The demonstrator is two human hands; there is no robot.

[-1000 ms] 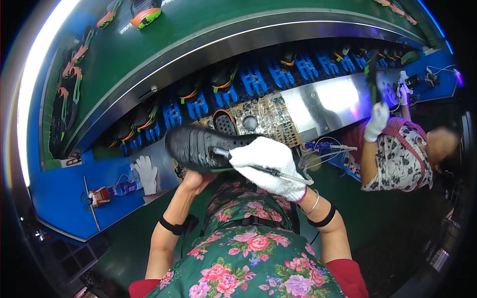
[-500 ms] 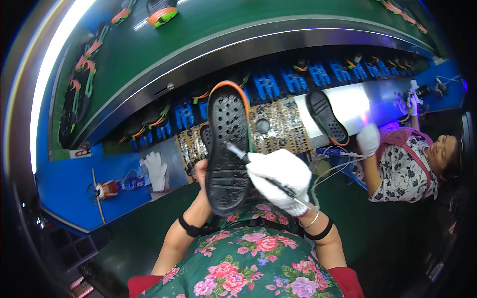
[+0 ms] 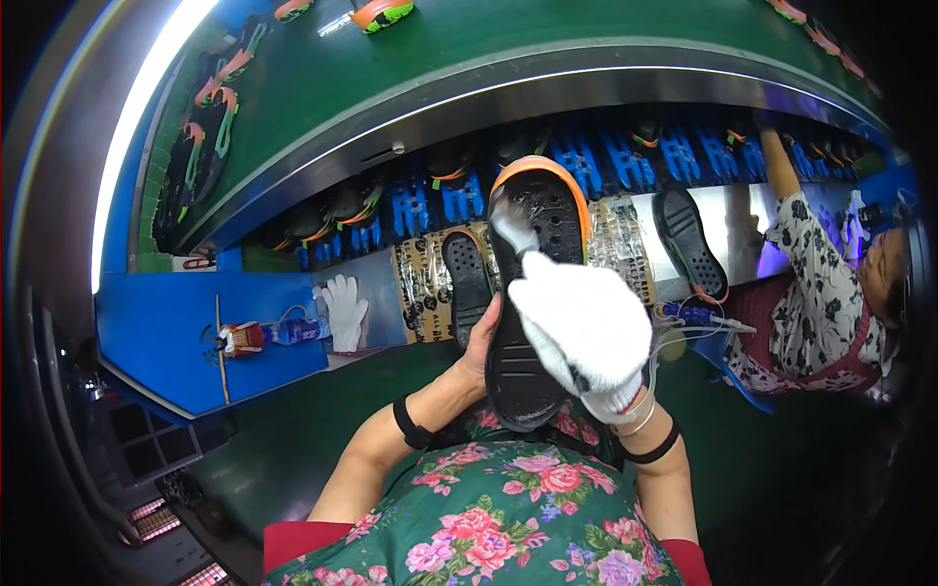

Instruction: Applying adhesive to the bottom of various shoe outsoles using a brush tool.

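My bare left hand (image 3: 481, 342) grips a black shoe sole (image 3: 526, 366) by its left edge, with some fingers hidden behind it. The sole stands lengthwise before me, its orange-rimmed, holed end pointing away. In a white knit glove, my right hand (image 3: 586, 317) is closed around a brush (image 3: 515, 230), whose thin tube trails by the wrist. Blurred pale bristles touch the upper left part of the sole's face. Just left of the held sole, a second black sole (image 3: 466, 281) lies on the taped brown cardboard (image 3: 414, 293) of the bench.
Another sole (image 3: 690, 244) lies on the metal bench to the right. Beyond stand blue racks (image 3: 410, 210) of shoes, under a green conveyor (image 3: 547, 24). A white glove (image 3: 345, 313), a bottle (image 3: 293, 330) and a stick (image 3: 221, 352) rest at left. A co-worker (image 3: 826, 283) reaches toward the racks.
The brush has gone from the sole's middle up to its far left part. Both hands and the sole sit farther right in view. The co-worker's arm now stretches to the racks.
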